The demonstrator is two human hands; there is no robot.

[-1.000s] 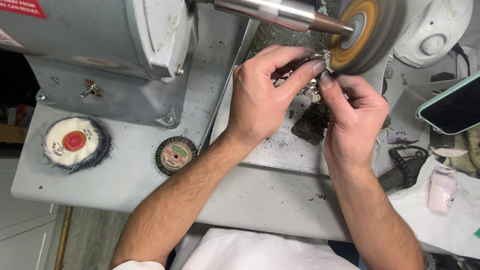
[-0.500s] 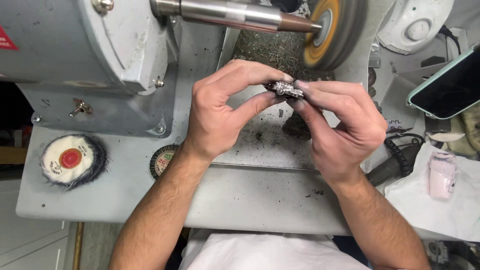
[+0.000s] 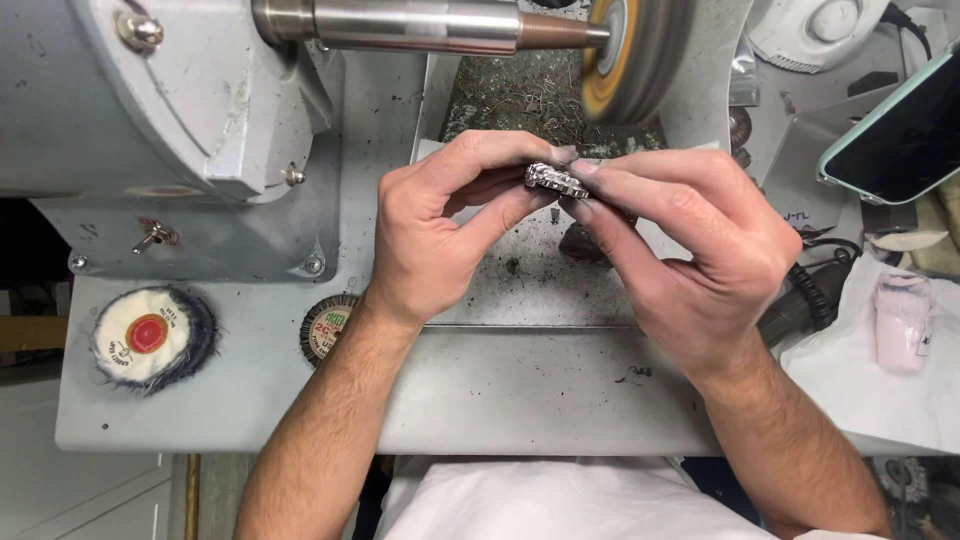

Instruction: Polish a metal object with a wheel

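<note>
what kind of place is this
Probably a jeweller's or metal-polishing workbench. A grey polishing motor drives a buffing wheel on a tapered spindle, spare buffs lie on the bench, and both hands hold a small silvery metal piece below the wheel.

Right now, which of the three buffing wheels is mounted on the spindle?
The thick grey wheel with the yellow centre, top middle above the hands. The white one with a red centre and the small dark one lie flat on the bench.
</note>
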